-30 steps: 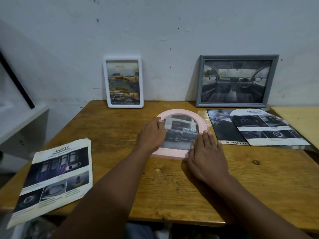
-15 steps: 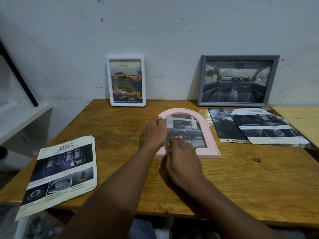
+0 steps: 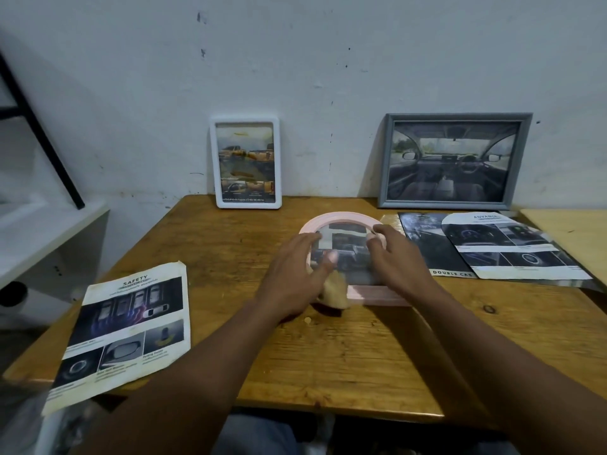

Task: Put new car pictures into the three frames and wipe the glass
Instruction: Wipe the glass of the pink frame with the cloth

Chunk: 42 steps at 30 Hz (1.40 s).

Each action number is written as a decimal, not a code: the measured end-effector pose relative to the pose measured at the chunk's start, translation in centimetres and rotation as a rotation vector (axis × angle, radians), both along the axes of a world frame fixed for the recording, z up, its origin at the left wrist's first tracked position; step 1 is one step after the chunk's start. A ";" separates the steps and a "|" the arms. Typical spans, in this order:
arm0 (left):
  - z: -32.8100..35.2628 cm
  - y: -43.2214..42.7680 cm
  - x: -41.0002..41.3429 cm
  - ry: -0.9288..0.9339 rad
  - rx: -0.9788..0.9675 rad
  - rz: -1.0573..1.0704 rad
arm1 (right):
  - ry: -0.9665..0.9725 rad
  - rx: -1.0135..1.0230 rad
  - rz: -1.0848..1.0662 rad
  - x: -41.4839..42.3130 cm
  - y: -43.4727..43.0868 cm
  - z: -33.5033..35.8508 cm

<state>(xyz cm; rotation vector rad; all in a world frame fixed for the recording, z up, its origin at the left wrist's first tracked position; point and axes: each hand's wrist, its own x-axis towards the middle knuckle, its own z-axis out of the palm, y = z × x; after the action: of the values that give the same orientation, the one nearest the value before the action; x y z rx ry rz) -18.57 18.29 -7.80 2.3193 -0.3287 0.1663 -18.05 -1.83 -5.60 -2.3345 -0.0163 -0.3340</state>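
Note:
A pink arched frame (image 3: 341,218) with a dark pickup picture lies on the wooden table (image 3: 328,356). My left hand (image 3: 295,277) grips its left edge, thumb on the glass. My right hand (image 3: 397,257) holds the right side, fingers curled over the rim. A tan crumpled cloth (image 3: 335,292) lies at the frame's lower left corner, beside my left palm. A white frame (image 3: 246,162) with yellow trucks and a grey frame (image 3: 453,160) with a car interior lean on the wall.
A safety brochure page (image 3: 128,326) lies at the table's front left, partly over the edge. Two car brochure pages (image 3: 492,247) lie at the right. A white shelf (image 3: 39,238) stands to the left. A second lighter table (image 3: 571,234) adjoins at the right.
My right hand left the frame's lower left corner and moved onto its right side, uncovering the tan cloth. My left hand stays on the left edge.

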 end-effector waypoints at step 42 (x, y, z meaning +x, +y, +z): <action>0.4 -3.5 13.6 0.081 0.430 -0.019 | 0.201 -0.506 0.078 1.9 -0.6 -3.2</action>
<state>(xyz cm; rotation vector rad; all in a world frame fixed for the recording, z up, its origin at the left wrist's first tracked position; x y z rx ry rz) -4.95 14.74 -7.40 2.7366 -0.3738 -0.0109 -16.19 -2.39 -8.78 -2.8491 -0.1041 -0.0551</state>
